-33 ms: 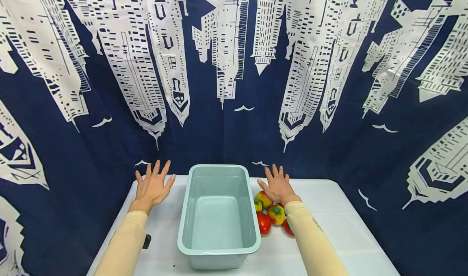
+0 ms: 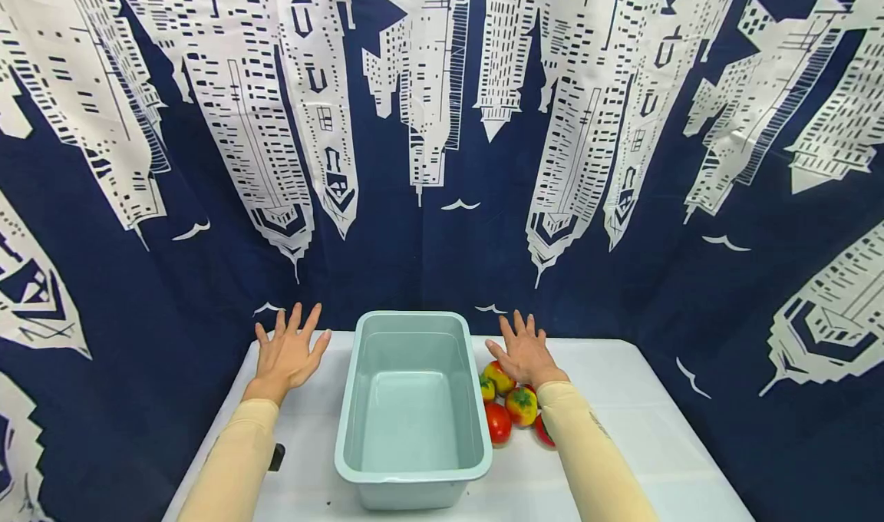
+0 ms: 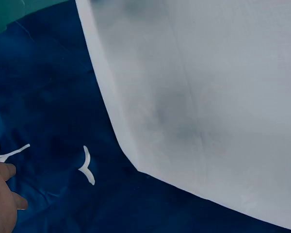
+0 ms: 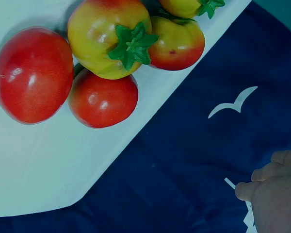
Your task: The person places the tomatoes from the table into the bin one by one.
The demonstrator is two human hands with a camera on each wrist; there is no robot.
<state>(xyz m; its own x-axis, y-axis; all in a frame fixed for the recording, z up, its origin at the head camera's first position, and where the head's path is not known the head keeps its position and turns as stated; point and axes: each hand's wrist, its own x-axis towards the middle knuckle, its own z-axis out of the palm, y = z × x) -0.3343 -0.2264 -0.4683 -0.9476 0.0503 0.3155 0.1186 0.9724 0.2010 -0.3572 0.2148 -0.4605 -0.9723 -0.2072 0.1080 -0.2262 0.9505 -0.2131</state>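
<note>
Fingers spread and straight, my left hand (image 2: pixel 286 359) is held out over the far left part of the white table, holding nothing. My right hand (image 2: pixel 530 355) is stretched out the same way, above and beyond a cluster of tomatoes, and it too holds nothing. Between the hands stands a pale green plastic tub (image 2: pixel 414 477) with nothing in it. Right of the tub lie several tomatoes, among them a red one (image 2: pixel 498 423) and a yellow-red one (image 2: pixel 522 405) with a green star-shaped top. My right forearm partly covers another red tomato (image 2: pixel 544 431).
A small black object (image 2: pixel 277 457) lies beside my left sleeve. White cloth covers the table (image 2: pixel 621 399), whose far edge meets a dark blue curtain (image 2: pixel 421 276) printed with white buildings and birds. The curtain also hangs along both sides.
</note>
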